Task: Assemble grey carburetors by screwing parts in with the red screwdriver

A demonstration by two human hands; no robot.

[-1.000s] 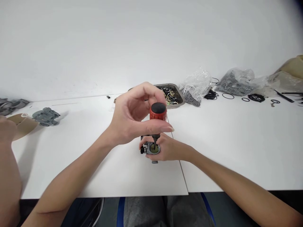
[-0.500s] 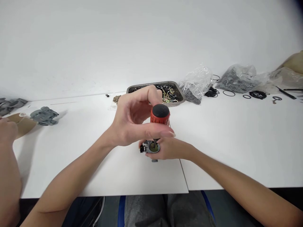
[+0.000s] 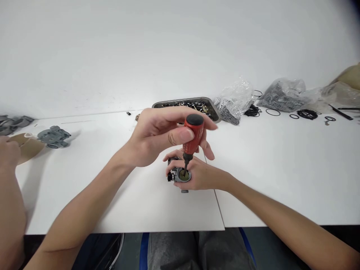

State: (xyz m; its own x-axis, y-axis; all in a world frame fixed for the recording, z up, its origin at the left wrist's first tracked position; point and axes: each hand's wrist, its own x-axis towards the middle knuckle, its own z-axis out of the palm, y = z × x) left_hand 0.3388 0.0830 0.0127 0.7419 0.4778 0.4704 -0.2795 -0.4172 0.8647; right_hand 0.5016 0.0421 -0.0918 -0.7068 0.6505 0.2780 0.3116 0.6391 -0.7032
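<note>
My left hand [image 3: 157, 138] grips the red handle of a short screwdriver [image 3: 194, 137] between thumb and fingers. The screwdriver stands nearly upright, its tip down at a brass-coloured disc [image 3: 183, 174] inside the round bore of a small grey metal body, which looks like a carburetor [image 3: 177, 180]. My right hand [image 3: 198, 174] is wrapped around that grey body from the right and holds it at the table top. A black fitting [image 3: 170, 176] sticks out on the body's left side. Fingers hide much of the body.
Behind my hands a metal tray [image 3: 212, 112] holds small screws and parts. Plastic bags of parts [image 3: 284, 95] and black rubber rings [image 3: 308, 114] lie back right. At left are another grey metal body [image 3: 54, 137] and another person's hand [image 3: 9, 152] near brown paper.
My left hand's fingers have opened out and shifted around the screwdriver handle, with the thumb higher. The handle has tilted slightly right. My right hand still holds the grey body.
</note>
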